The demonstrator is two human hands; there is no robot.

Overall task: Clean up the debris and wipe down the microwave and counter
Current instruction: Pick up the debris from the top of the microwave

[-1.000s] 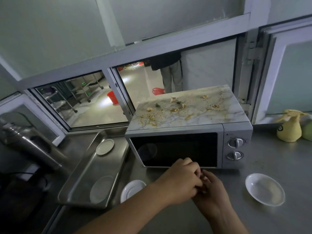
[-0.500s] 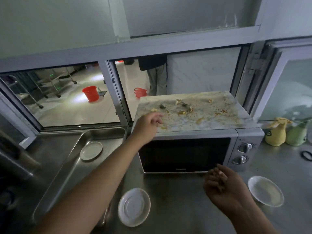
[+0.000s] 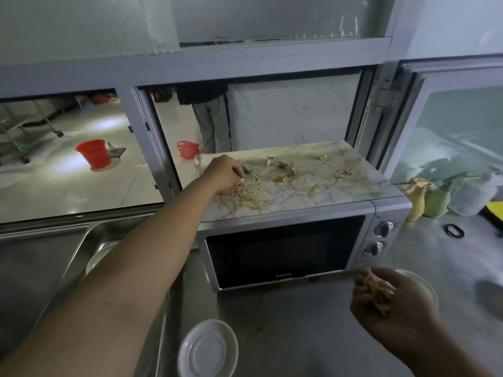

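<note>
Debris: bits of peel and dry crumbs (image 3: 281,178) lie all over the marble-look top of the microwave, with orange stains among them. The bits sit mostly from the middle out toward 9 o'clock on that top.
Microwave: the silver microwave (image 3: 285,251) stands on the counter with its dark door closed. Two round knobs (image 3: 383,229) sit on its panel at 3 o'clock from the door.
Left hand: the left hand (image 3: 222,174) reaches over the top's 9 o'clock side. Its fingers are curled down and pinch a small pale scrap (image 3: 239,182) right on the top.
Right hand: the right hand (image 3: 392,303) is low, at 5 o'clock from the microwave, above the counter. Its fingers cup a bunch of pale peel scraps (image 3: 379,293).
Counter: the steel counter (image 3: 299,336) has small brown specks just in front of the microwave door.
Saucers: a white saucer (image 3: 208,349) lies on the counter at 7 o'clock from the microwave. Another white dish (image 3: 424,287) shows partly behind the right hand.
Tray: a metal tray (image 3: 81,257) lies at 9 o'clock from the microwave. A plate (image 3: 100,258) lies in it, partly hidden by the arm.
Bottles: yellow (image 3: 416,201) and green (image 3: 436,202) spray bottles stand at 3 o'clock, beside the microwave. A black ring (image 3: 454,230) lies near them.
Window: past the glass, a red bucket (image 3: 94,153) stands on the floor, and a person's legs (image 3: 213,126) show behind the microwave.
</note>
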